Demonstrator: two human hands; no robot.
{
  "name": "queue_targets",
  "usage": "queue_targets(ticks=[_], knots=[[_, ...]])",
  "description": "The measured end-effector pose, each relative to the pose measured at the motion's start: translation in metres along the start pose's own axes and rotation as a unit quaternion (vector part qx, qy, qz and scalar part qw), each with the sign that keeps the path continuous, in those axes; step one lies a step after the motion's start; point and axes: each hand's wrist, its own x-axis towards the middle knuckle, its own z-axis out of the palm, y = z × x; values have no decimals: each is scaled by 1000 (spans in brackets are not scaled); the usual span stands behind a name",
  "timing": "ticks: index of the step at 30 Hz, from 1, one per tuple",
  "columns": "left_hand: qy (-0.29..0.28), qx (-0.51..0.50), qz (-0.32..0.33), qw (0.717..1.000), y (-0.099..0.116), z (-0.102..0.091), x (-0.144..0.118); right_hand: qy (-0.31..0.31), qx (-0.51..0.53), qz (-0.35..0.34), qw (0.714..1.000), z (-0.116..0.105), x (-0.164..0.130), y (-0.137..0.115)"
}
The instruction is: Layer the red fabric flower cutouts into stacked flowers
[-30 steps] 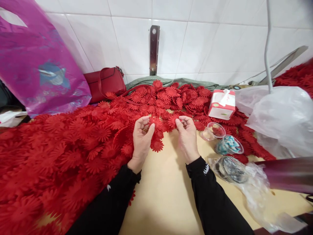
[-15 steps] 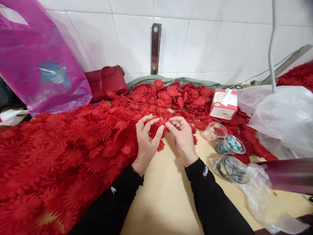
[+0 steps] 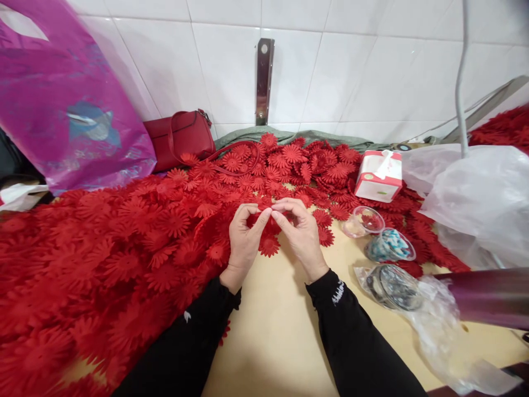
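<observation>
A big heap of red fabric daisy flowers covers the left and back of the tan table. My left hand and my right hand meet at the heap's near edge, fingertips pinched together on a red flower piece held between them. A loose red flower lies on the table just under my hands. Both arms wear black sleeves.
A red handbag and a magenta plastic bag stand at the back left. To the right are a tissue box, small clear cups with blue-white bits, a bagged lid, clear plastic bags and a purple tube.
My hands have come closer together, from apart with flowers in each to fingertips touching over one piece. The view shifted slightly.
</observation>
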Motion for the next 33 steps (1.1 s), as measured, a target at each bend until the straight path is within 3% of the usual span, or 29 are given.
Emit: queue_targets(ticks=[6,11,18,22,28,30,33], knots=[[-30,-75,-52,995,3,4,-1,-29,50,46,997,5,-2,2],[-32,-64,-44,996,8,5,-2,83,107,76,988,-3,3,15],[79,-94,-40,992,3,6,3,129,295,168,932,-14,13,22],[95,-103,-56,989,-1,4,5,128,326,213,912,-11,13,15],[104,-112,-81,985,-2,2,6,114,220,149,957,-9,10,14],[100,-128,-84,983,-2,2,7,98,136,118,979,-9,7,13],[94,-146,-94,980,-5,2,9,26,-22,69,997,-6,2,9]])
